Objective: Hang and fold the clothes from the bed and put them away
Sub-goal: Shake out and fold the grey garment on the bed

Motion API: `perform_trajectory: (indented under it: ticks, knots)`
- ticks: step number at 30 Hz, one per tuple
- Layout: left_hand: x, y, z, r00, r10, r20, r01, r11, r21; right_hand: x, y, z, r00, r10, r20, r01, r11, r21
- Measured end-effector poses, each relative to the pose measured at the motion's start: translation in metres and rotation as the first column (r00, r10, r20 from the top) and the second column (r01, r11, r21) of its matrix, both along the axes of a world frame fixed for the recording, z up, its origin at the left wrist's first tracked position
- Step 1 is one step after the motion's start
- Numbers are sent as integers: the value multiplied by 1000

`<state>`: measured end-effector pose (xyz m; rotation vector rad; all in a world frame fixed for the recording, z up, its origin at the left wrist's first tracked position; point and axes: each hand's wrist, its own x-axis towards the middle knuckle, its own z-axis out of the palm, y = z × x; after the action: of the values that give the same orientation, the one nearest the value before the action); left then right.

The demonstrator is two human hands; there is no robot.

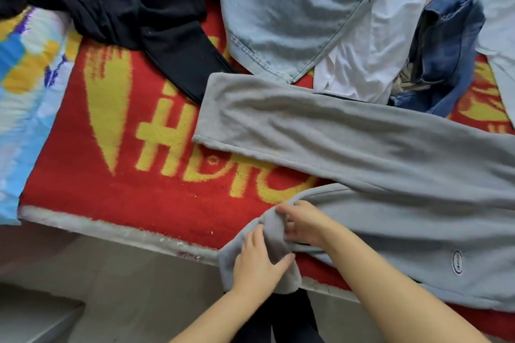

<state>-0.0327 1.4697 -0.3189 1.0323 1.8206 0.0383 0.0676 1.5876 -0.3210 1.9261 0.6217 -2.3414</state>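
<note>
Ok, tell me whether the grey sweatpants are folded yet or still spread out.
Mostly spread, not folded: the grey sweatpants lie with legs apart across the red blanket. Only the near leg's end is bunched, held by left hand and right hand.

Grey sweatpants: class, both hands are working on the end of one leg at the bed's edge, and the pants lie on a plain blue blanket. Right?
Not quite. The head view shows the blanket is red with yellow lettering; the rest holds for the sweatpants.
</note>
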Motion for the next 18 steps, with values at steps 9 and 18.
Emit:
perform_trajectory:
  ticks: [9,18]
  knots:
    - [-109,93,-25,924,380,39,-379,925,-23,-12,15,4,993,96,-62,-78,967,243]
    - [-201,149,-26,885,405,-231,-302,875,379,48,-16,-19,623,496,604,-761,564,322]
